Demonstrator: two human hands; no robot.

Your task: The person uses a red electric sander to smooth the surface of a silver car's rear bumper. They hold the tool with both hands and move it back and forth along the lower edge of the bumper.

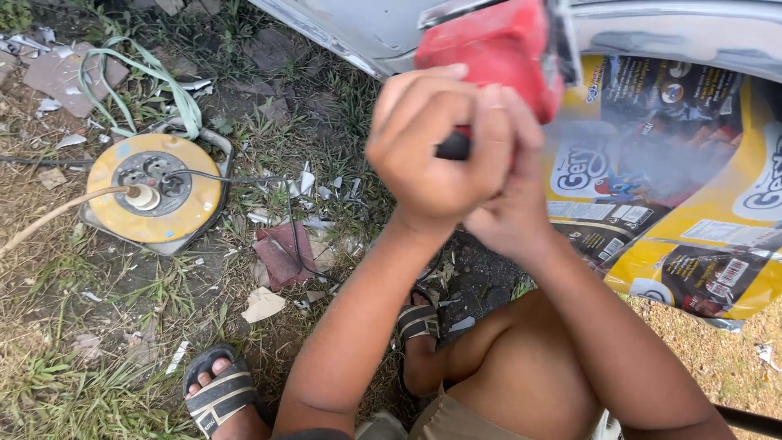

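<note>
Both hands are raised together at the centre of the view. The left hand (436, 151) is clenched around the black handle (453, 147) of a red power tool (497, 45), knuckles toward the camera. The right hand (513, 191) sits just beside and partly behind the left, fingers wrapped over it; it appears to share the grip on the same handle, though its palm side is hidden. The tool's red body lies at 1 o'clock from the hands, up against a grey metal panel (358, 28) that runs along the top edge. A haze of dust or blur hangs at 3 o'clock from the tool.

At 3 to 4 o'clock from the hands, yellow printed packaging sheets (700, 220) hang or lie below the panel. At 9 o'clock, well apart, a yellow cable reel (155, 191) rests on the ground (81, 326), with a plug (145, 196) seated in one of its sockets and a black cord (261, 179) leading off toward the hands. A green strap (167, 81) lies at 12 o'clock from the reel. A reddish tile fragment (281, 253) lies between reel and hands. Grass, dirt and paper scraps cover the ground. Two sandalled feet show at 6 to 7 o'clock: one (218, 391) near the bottom edge, one (418, 322) below the forearms.
</note>
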